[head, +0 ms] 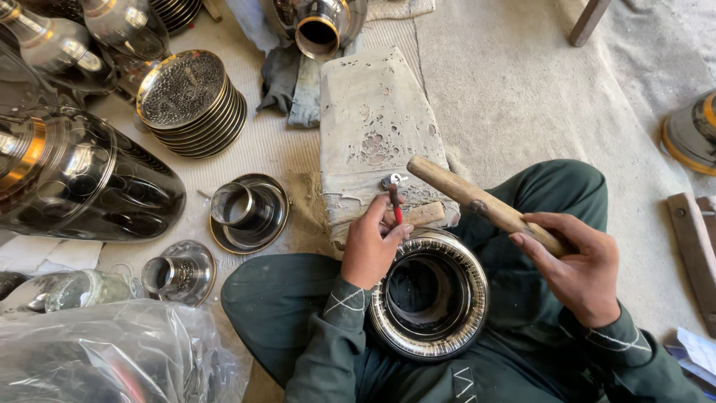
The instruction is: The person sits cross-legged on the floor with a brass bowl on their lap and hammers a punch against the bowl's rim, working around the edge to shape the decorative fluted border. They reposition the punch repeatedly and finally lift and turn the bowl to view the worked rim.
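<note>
1. Head view shows a big dark shiny vessel (pixel 82 179) lying on its side on the floor (pixel 522 89); its inside is hidden.
2. Patterned metal ring (pixel 430 295) rests in the person's lap, empty in the middle.
3. Worn block (pixel 373 127) carries a small metal piece (pixel 393 180).
4. Right hand (pixel 578 261), fingers clenched, holds a wooden mallet (pixel 477 201) raised over it.
5. Left hand (pixel 371 242) grips a red-handled punch (pixel 395 207) on that piece; striking seems underway, needing a steady, square blow.
</note>
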Demonstrator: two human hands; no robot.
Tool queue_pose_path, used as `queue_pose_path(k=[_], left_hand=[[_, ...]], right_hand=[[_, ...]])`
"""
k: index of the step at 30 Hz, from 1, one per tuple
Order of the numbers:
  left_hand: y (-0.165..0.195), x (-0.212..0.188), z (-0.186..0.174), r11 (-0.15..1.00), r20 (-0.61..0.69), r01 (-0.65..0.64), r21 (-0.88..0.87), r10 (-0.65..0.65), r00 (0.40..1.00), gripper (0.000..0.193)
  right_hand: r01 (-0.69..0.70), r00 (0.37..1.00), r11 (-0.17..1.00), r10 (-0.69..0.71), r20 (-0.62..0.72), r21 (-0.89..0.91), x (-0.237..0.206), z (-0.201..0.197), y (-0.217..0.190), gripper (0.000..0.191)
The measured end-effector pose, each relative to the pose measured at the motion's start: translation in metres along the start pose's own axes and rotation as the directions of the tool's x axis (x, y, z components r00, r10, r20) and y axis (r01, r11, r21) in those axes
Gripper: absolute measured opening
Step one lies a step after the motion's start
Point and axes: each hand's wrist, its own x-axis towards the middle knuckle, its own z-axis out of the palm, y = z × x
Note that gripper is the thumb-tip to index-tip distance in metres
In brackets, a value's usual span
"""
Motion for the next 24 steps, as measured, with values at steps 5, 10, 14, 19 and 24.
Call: queue_pose_path(k=[5, 10, 14, 19, 24], left_hand=[[0.003, 0.005, 0.001, 0.997, -0.005, -0.039, 0.066, 0.040, 0.999, 0.049], [0.006, 0.007, 0.000, 1.000, 0.036, 0.006, 0.026, -0.007, 0.999, 0.040], [0.007, 0.009, 0.000, 0.999, 0.050, 0.028, 0.020, -0.029, 0.998, 0.036], [0.007, 0.008, 0.001, 0.991, 0.006, -0.006, 0.135, 0.005, 1.000, 0.036], [0.007, 0.002, 0.004, 0.988, -0.047, -0.022, 0.152, 0.030, 0.998, 0.038]], right_hand=[[-0.027, 0.999, 0.996, 0.025, 0.019, 0.088, 0.018, 0.006, -0.005, 0.029], [0.013, 0.985, 0.995, 0.004, 0.174, -0.100, 0.039, -0.001, -0.015, 0.030], [0.023, 0.986, 0.998, -0.012, 0.166, -0.066, 0.053, -0.002, -0.022, 0.026], [0.049, 0.984, 0.997, -0.038, 0.172, -0.065, 0.060, 0.000, -0.031, 0.027], [0.115, 0.980, 0.986, -0.093, 0.177, -0.118, 0.060, 0.003, -0.040, 0.029]])
